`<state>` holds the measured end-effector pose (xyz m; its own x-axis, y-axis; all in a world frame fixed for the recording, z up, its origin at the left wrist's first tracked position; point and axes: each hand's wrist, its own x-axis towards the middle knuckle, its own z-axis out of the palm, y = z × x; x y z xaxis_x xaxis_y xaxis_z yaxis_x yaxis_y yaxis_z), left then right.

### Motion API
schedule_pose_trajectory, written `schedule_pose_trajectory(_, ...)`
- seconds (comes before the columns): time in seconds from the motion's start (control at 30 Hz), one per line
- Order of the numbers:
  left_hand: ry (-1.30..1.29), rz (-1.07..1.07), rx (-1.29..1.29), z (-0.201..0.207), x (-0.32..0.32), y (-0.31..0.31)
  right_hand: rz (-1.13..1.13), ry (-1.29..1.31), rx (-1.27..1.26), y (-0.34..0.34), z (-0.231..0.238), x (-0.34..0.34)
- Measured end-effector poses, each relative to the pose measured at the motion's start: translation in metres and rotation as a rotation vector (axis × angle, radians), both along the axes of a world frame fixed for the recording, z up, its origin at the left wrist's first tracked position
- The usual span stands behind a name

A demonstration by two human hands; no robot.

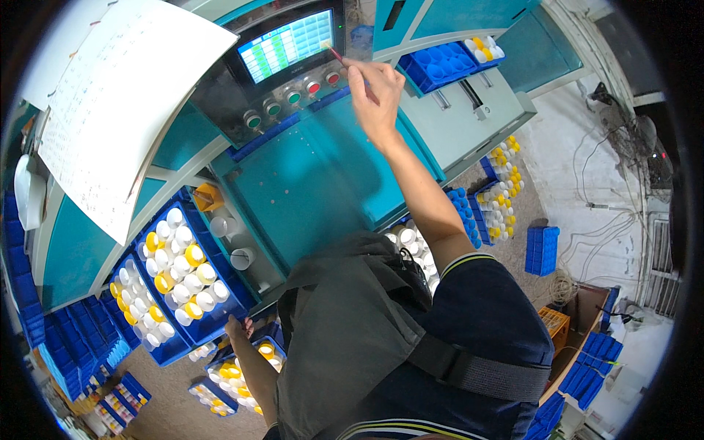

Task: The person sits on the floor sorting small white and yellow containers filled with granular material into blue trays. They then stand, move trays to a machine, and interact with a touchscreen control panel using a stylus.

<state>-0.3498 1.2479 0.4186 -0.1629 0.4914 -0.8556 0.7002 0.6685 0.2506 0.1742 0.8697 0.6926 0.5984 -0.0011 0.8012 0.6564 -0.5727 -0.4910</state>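
Note:
My right hand [375, 92] is raised over a machine's control panel, its fingers closed on a thin reddish stylus-like stick [336, 54]. The stick's tip meets or nearly meets the right part of a lit screen [282, 53], which shows a grid of green, white and blue cells. Low on the left, my left hand [239, 328] hangs by the near corner of a blue crate [236, 295]. Its thumb and fingers look apart, and nothing shows in them. White and yellow cylindrical cups [180, 253] fill much of that crate.
Red and green buttons [293, 97] line the panel under the screen. A teal machine bed [315, 169] spreads before me. Handwritten paper sheets [125, 95] hang at upper left. A blue tray [438, 64] sits at upper right; more crates of cups [499, 213] stand on the floor.

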Motion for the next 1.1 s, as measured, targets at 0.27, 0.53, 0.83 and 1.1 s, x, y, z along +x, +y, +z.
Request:
schedule_pose_trajectory(0.27, -0.021, 0.005, -0.018, -0.003, -0.003, 0.003, 0.069, 0.040, -0.024, -0.002, -0.004, -0.008)
schedule_pose_trajectory(0.53, 0.019, 0.012, 0.028, 0.003, 0.002, -0.002, 0.086, 0.000, -0.047, 0.004, -0.002, -0.009)
schedule_pose_trajectory(0.83, 0.009, 0.026, 0.016, 0.008, 0.004, -0.004, 0.197, -0.108, -0.042, 0.027, 0.032, -0.010)
schedule_pose_trajectory(1.1, 0.009, 0.044, 0.018, -0.003, 0.000, 0.000, 0.168, -0.103, -0.050, 0.037, 0.032, -0.007)
